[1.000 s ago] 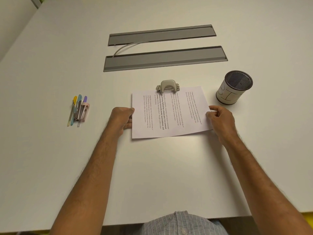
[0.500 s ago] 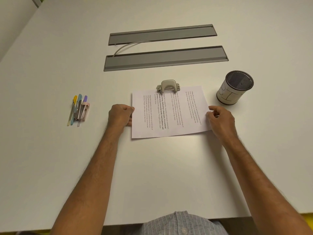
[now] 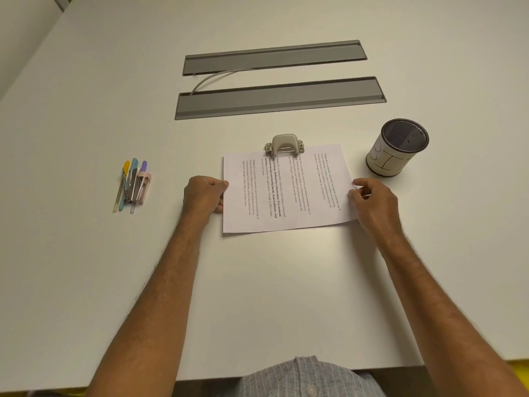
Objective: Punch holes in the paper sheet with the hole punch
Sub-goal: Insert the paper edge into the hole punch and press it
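The left hand (image 3: pixel 203 194) and right hand (image 3: pixel 372 200) are pinching the paper sheet (image 3: pixel 286 190) by its sides on the white table (image 3: pixel 272 296). Its far edge is sitting in the hole punch (image 3: pixel 284 143).

White paper sheet (image 3: pixel 286 190) with black print, beige hole punch (image 3: pixel 284 144), blue-striped shirt (image 3: pixel 309 378).

You face a smooth, matt white table (image 3: pixel 86 267). The paper sheet (image 3: pixel 286 190) looks matt; at twelve o'clock the beige hole punch (image 3: pixel 284 144) seems plastic with metal fittings; at two o'clock stands a metal-mesh cup (image 3: pixel 396 147).
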Motion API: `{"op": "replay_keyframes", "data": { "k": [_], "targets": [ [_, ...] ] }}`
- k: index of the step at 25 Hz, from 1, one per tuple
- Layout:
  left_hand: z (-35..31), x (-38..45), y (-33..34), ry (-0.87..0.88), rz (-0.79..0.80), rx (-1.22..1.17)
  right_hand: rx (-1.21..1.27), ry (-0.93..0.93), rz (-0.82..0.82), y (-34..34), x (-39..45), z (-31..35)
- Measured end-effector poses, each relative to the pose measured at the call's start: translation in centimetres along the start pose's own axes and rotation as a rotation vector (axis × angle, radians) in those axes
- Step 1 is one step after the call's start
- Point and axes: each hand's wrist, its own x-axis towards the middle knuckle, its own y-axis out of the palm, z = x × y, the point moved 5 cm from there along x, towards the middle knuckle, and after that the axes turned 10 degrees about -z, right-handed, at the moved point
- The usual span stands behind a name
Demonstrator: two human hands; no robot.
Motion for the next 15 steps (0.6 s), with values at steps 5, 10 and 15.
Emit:
{"op": "replay_keyframes", "data": {
  "k": [5, 10, 15],
  "targets": [
    [0.0, -0.1, 0.0, -0.009, -0.004, -0.01, -0.207, -0.169, -0.067, 0.3, -0.3, 1.2],
    [-0.2, -0.5, -0.1, 0.026, -0.017, 0.049, -0.174, -0.516, 0.001, 4.1, 0.8, 7.5],
    [-1.2, -2.0, 0.3, 0.301, -0.143, 0.407, -0.293, -0.768, 0.166, 9.4, 2.7, 12.1]
  ]
}}
